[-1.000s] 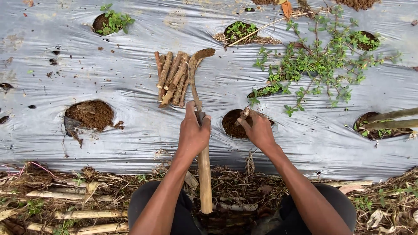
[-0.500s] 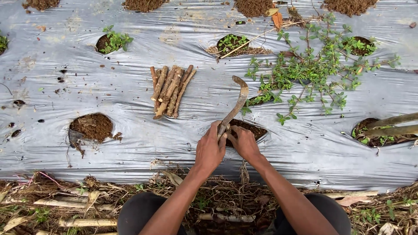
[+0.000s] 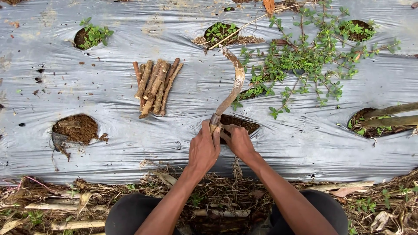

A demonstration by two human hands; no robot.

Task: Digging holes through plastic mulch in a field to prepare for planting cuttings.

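Note:
My left hand [image 3: 204, 150] and my right hand [image 3: 237, 140] are both wrapped around the handle of a curved, rusty sickle [image 3: 230, 85]. Its blade rises away from me over the grey plastic sheet [image 3: 130, 135]. Both hands sit over a soil hole [image 3: 239, 122] cut in the sheet. A bundle of short brown stem cuttings [image 3: 155, 86] lies on the plastic to the left of the blade.
More holes in the sheet show bare soil [image 3: 76, 128] or small green plants [image 3: 93, 35]. A leafy weed [image 3: 307, 56] spreads at the upper right. Two pale stalks [image 3: 389, 115] lie at the right. Dry straw and stems [image 3: 52, 204] cover the near edge.
The tool swung from lying flat to upright, blade pointing away. My right hand left the soil hole and joined the left on the handle. The view moved closer.

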